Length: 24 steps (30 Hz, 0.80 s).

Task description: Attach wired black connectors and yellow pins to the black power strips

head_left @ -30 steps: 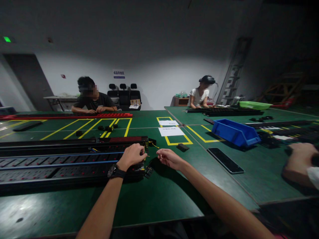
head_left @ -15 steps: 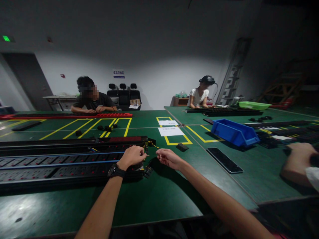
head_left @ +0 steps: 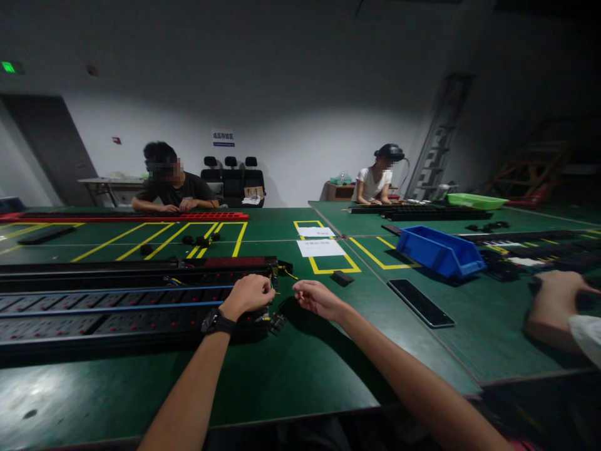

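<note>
My left hand (head_left: 248, 293) is closed at the right end of a long black power strip (head_left: 141, 321) with rows of sockets and small red parts. A thin, light-coloured wire end (head_left: 277, 293) pokes out from its fingertips. Just to the right, my right hand (head_left: 318, 299) has thumb and fingers pinched together over the table; anything between them is too small to make out. Above the gap between my hands, a yellow wire (head_left: 290, 274) extends from the strip's end. Below my left fingers hangs a small black end piece (head_left: 277, 323).
Right of my hands lie a black block (head_left: 342, 278), a phone (head_left: 420, 303) and a blue bin (head_left: 440, 252). A co-worker's hand (head_left: 558, 300) is at the right edge. Two people work across the green table (head_left: 300, 369), one beside a red strip (head_left: 220, 217).
The view has shifted very slightly. Both my hands keep their places and their closed pose. The co-worker's hand at the right edge has moved a little.
</note>
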{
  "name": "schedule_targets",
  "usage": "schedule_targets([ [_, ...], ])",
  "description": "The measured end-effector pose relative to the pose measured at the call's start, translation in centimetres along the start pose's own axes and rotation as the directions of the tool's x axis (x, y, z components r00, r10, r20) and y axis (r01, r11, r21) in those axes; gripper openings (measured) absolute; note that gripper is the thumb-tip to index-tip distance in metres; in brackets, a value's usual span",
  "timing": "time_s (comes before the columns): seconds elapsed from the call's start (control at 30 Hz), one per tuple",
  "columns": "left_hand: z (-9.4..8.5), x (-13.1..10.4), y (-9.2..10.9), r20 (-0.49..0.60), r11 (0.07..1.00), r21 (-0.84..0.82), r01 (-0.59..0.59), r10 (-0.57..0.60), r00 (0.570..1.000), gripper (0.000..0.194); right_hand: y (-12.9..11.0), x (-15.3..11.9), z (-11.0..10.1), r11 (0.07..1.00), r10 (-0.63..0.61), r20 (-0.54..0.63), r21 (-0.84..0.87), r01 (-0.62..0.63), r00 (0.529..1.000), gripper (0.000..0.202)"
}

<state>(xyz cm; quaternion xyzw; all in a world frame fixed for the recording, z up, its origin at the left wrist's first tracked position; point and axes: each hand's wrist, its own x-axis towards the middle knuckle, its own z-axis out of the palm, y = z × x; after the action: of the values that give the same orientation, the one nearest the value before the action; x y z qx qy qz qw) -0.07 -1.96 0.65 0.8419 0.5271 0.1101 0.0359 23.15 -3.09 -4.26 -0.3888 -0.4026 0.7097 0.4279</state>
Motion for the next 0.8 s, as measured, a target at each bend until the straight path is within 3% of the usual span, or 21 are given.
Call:
schedule_targets([
  [0.8,0.11,-0.06,-0.11,-0.014,0.999,0.017,-0.027,0.027,1.0,0.03,-0.03,-0.15,0.2,1.0,0.005,-0.007,0.008,-0.004,1.0,0.012],
])
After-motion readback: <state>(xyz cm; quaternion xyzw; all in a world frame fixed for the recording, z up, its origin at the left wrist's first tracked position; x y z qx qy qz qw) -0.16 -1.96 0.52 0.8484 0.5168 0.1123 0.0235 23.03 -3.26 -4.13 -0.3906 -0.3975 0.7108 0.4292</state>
